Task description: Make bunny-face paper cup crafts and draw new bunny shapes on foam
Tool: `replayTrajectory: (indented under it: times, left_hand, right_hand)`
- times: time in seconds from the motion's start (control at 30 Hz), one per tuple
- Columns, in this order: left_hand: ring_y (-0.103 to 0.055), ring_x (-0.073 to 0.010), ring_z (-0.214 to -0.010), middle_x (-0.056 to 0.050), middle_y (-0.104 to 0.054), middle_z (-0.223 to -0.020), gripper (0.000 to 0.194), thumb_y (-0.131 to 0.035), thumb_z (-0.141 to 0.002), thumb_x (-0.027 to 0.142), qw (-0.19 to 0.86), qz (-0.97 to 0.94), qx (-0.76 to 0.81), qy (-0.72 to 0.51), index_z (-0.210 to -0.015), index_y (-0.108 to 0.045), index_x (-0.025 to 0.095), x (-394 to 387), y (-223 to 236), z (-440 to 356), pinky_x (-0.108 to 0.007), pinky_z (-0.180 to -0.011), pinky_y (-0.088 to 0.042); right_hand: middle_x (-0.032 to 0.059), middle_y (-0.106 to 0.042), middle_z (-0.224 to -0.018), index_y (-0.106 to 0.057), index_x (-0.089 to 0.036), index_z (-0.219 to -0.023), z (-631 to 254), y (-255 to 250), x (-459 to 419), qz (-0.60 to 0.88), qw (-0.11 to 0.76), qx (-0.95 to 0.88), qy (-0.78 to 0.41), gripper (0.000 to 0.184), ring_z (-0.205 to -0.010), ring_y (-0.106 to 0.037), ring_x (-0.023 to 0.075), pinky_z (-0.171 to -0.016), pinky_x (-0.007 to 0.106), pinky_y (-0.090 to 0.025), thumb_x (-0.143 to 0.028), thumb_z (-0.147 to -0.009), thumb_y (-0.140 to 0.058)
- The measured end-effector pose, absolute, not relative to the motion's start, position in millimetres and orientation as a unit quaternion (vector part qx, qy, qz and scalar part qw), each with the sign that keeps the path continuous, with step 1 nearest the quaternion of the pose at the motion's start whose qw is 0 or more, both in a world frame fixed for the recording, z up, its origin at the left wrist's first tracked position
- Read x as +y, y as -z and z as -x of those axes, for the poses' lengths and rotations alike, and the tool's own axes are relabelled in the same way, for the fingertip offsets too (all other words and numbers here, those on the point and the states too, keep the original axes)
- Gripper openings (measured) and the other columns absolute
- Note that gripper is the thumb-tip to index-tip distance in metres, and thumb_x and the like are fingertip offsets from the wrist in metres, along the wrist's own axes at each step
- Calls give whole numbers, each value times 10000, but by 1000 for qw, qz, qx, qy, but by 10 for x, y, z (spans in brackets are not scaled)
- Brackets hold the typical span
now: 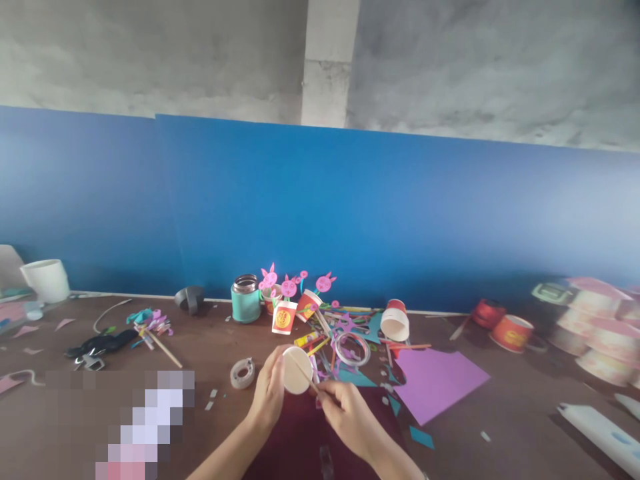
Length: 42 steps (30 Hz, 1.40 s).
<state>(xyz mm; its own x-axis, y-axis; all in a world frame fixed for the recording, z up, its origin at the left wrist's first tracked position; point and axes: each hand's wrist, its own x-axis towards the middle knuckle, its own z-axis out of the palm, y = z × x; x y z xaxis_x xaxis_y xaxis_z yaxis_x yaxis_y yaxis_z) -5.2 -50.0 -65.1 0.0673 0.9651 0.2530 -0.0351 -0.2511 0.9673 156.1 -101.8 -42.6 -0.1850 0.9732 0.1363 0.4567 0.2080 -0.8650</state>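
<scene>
My left hand [269, 392] is closed around the side of a paper cup [296, 379], whose pale round end faces me. In my right hand [345, 410] a thin wooden stick [306, 374] is pinched between thumb and fingers. The stick slants across the cup's round end; whether it pierces or only touches it I cannot tell. Just beyond my hands stand red-and-white paper cups [285, 319] with pink pig-like paper faces [289, 287] sticking up from them. A tape roll [243, 373] lies left of my left hand.
A teal jar [246, 300] stands at the back. Paper scraps, sticks and a ring of silver tape [353, 349] crowd the middle. Purple paper [440, 383] lies to the right, near a tipped cup [395, 321]. Stacked bowls [600, 327] stand far right. A blue partition [350, 220] closes the back.
</scene>
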Motion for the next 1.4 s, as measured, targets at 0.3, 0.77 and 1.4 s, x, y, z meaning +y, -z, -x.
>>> replayTrajectory:
  times: [0.3, 0.77, 1.4]
  left_hand:
    - [-600, -238, -952, -108, -643, -1102, 413, -343, -897, 418, 396, -609, 407, -554, -1102, -585, 154, -477, 678, 36, -346, -857, -454]
    - [-569, -246, -985, -75, -641, -1063, 376, -305, -914, 399, 342, -653, 416, -533, -1087, -583, 214, -592, 727, -47, -372, -879, -415]
    - [-590, -215, -748, -69, -648, -825, 506, -370, -848, 589, 640, -632, 219, -379, -916, -639, 166, -844, 572, -104, -330, -719, -458]
  right_hand:
    - [-7, -489, -542, -628, -130, -684, -1464, 514, -1020, 535, 410, -653, -345, 327, -518, -389, 110, -478, 216, -277, -368, -841, -467]
    - [-37, -508, -370, -537, -159, -581, -1582, 373, -1015, 551, 304, -552, -547, 394, -253, -364, 56, -290, 166, -192, -479, -806, -500]
    - [-127, -311, -403, -573, -141, -721, -1803, 442, -841, 450, 488, -370, -650, 383, -335, -180, 10, -351, 142, -91, -513, -696, -663]
